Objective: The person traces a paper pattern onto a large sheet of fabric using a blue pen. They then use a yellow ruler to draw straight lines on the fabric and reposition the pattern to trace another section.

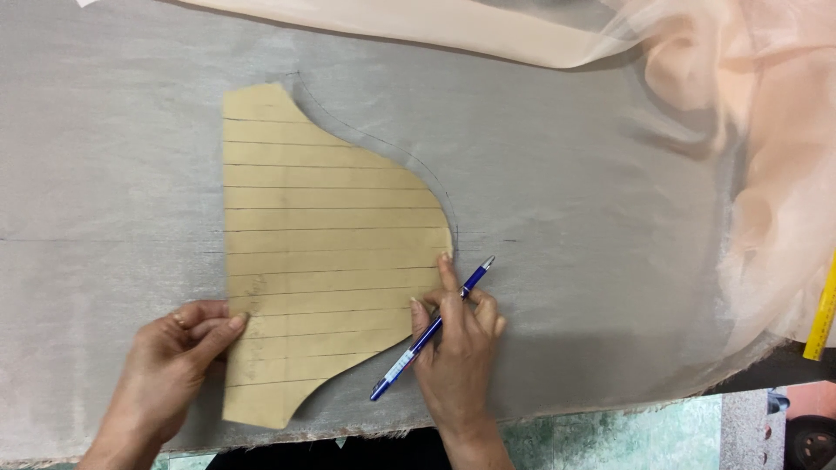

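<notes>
Both hands (170,348) (457,344) press the pattern (322,252); right grips pen (431,329).

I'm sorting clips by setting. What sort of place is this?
Probably a sewing or tailoring workroom: a lined paper pattern lies on grey fabric, the right hand holds a pen, and a yellow ruler sits at the edge.

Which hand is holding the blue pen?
The right hand holds the blue pen, fingertip pressing the tan paper pattern. The left hand holds nothing; it only presses the pattern's left edge onto the grey fabric.
</notes>
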